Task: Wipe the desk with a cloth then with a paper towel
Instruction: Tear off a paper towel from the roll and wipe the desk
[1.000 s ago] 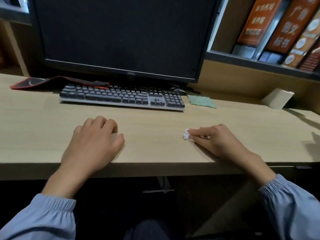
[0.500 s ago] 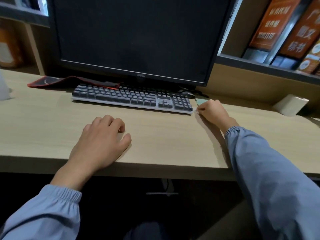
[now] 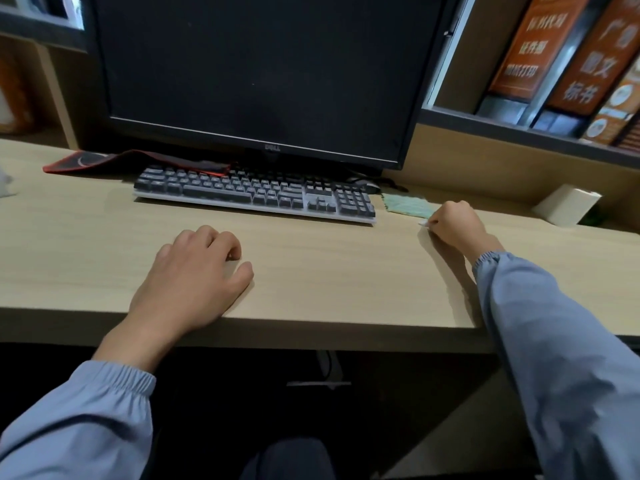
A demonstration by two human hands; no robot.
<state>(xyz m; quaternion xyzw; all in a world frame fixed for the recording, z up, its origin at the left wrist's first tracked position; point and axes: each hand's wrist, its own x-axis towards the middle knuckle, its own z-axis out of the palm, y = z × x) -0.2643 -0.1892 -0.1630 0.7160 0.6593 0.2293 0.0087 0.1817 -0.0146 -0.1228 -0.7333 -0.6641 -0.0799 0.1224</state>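
Desk: we've got smooth, pale wood-grain laminate point(image 3: 329, 271), flat with a straight near edge.
Cloth: our green cloth point(image 3: 407, 206) is thin and woven-looking. It lies flat at the right end of the keyboard point(image 3: 256, 194), just left of our right hand point(image 3: 453, 226).
Paper towel: a tiny crumpled white wad point(image 3: 423, 223) pokes out left of that hand, down on the desk.
Right hand: curled tight, pinching the wad.
Left hand: point(image 3: 194, 275) resting by the near edge, fingers loosely bent, holding nothing.

Dark monitor point(image 3: 256, 74), wooden back panel point(image 3: 485, 164), shelf point(image 3: 519, 133) of orange books point(image 3: 530, 46)
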